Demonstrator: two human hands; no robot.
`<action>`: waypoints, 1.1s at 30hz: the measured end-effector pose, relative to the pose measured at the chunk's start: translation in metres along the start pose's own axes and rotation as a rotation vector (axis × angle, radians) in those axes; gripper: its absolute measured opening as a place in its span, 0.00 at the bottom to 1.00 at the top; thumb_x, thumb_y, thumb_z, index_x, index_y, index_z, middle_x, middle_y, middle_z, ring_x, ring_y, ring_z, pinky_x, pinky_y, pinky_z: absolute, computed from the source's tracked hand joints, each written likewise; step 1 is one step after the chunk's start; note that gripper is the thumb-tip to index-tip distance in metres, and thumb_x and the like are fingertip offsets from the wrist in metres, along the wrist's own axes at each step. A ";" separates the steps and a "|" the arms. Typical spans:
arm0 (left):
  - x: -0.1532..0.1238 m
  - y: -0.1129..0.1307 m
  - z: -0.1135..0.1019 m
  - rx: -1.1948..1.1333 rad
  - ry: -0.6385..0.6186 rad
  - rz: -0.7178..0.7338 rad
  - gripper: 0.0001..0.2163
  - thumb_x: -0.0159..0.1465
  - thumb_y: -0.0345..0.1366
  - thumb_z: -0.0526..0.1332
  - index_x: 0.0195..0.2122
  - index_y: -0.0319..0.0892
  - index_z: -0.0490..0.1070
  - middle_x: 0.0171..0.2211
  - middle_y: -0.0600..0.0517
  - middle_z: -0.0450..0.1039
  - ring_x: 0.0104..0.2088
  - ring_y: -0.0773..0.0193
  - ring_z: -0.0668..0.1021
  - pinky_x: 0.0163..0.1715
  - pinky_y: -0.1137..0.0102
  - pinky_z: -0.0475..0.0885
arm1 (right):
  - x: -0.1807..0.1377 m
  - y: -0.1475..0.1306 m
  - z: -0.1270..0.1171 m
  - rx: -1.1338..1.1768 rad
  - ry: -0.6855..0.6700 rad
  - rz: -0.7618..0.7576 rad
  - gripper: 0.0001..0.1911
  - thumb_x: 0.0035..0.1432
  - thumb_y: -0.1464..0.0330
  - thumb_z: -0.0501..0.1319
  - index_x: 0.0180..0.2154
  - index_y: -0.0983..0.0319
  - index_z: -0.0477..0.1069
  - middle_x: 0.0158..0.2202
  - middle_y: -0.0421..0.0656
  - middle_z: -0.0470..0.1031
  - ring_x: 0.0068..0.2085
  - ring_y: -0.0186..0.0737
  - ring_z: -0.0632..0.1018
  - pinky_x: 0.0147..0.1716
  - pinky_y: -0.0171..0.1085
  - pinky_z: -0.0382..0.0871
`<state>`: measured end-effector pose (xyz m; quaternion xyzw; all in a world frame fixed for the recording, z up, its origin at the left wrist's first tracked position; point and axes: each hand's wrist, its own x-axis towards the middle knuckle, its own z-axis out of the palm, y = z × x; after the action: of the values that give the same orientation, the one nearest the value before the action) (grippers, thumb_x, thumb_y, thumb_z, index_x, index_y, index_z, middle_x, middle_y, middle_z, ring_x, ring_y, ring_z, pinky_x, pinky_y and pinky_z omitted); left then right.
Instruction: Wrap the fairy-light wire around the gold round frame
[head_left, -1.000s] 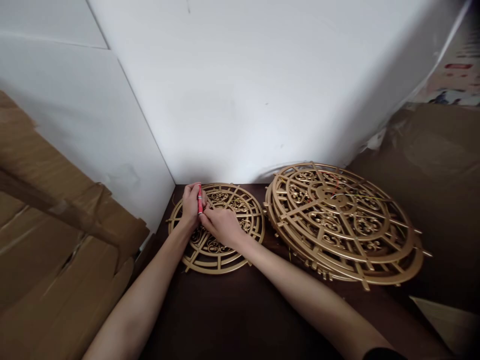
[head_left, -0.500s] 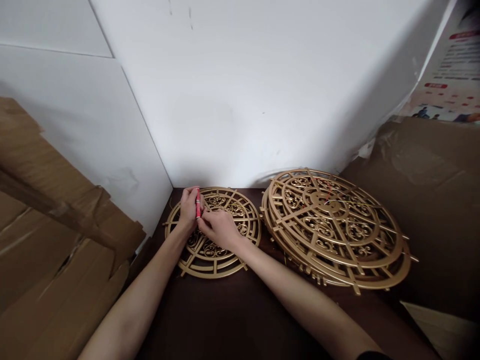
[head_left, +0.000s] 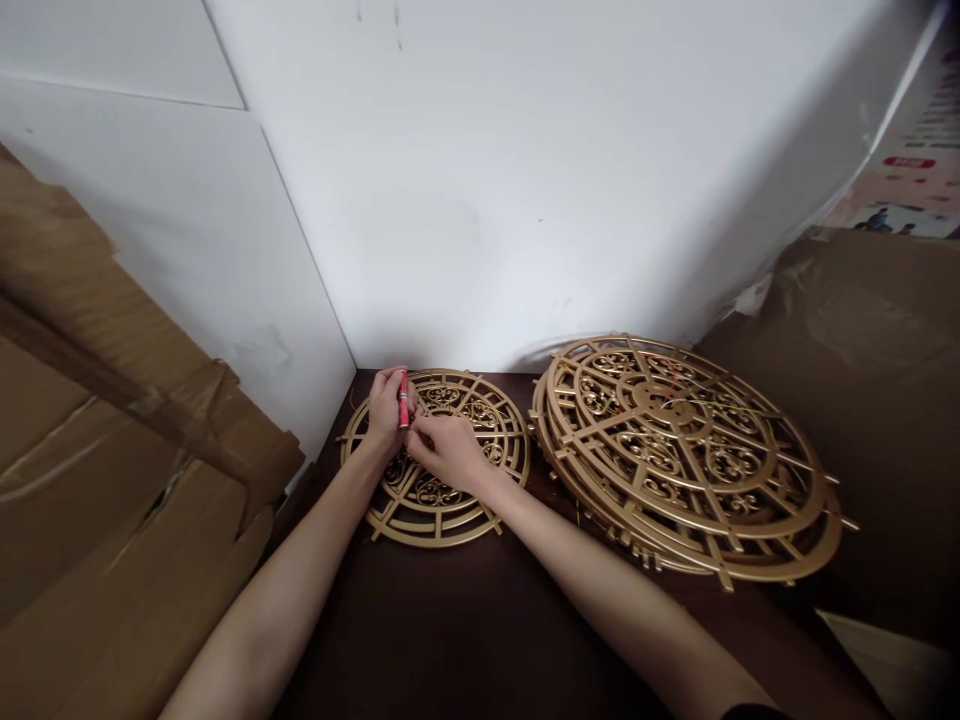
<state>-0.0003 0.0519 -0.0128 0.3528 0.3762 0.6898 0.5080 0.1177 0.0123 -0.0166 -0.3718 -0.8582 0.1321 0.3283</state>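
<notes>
A small gold openwork disc (head_left: 450, 500) lies flat on the dark table (head_left: 480, 620) near the wall corner. Both my hands rest over its far left part. My left hand (head_left: 385, 412) is closed round a small red cylinder (head_left: 403, 398), held upright. My right hand (head_left: 444, 448) is closed in a pinch against the lower end of that cylinder; what its fingertips grip is hidden.
A stack of larger gold openwork discs (head_left: 686, 450) lies to the right, thin coloured wires across its top. Flattened cardboard (head_left: 112, 480) leans on the left. Brown wrapping (head_left: 877, 350) fills the right side. White walls (head_left: 525, 180) close off the back.
My hands stay together on the small disc with the red cylinder. Only the view has shifted slightly.
</notes>
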 end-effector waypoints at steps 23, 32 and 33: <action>0.002 0.003 0.001 -0.086 -0.009 -0.060 0.09 0.58 0.37 0.60 0.32 0.43 0.59 0.11 0.63 0.56 0.11 0.72 0.61 0.11 0.78 0.58 | -0.002 0.000 0.000 -0.072 -0.043 -0.005 0.16 0.67 0.64 0.50 0.32 0.62 0.71 0.30 0.41 0.77 0.30 0.34 0.74 0.31 0.32 0.56; -0.001 0.001 0.003 -0.042 0.012 -0.012 0.08 0.60 0.36 0.59 0.34 0.44 0.58 0.12 0.64 0.56 0.10 0.73 0.60 0.12 0.79 0.59 | -0.002 0.001 0.004 -0.154 -0.014 -0.010 0.19 0.68 0.63 0.49 0.29 0.62 0.71 0.28 0.41 0.77 0.29 0.34 0.74 0.37 0.34 0.57; -0.001 0.001 0.003 -0.039 0.016 -0.011 0.08 0.60 0.36 0.59 0.34 0.44 0.58 0.12 0.64 0.56 0.10 0.73 0.60 0.12 0.79 0.59 | -0.002 0.001 0.004 -0.161 -0.009 -0.011 0.19 0.68 0.63 0.49 0.29 0.62 0.71 0.28 0.41 0.77 0.29 0.34 0.74 0.37 0.34 0.57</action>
<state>0.0025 0.0517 -0.0108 0.3350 0.3689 0.6970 0.5156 0.1162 0.0118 -0.0209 -0.3918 -0.8696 0.0627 0.2940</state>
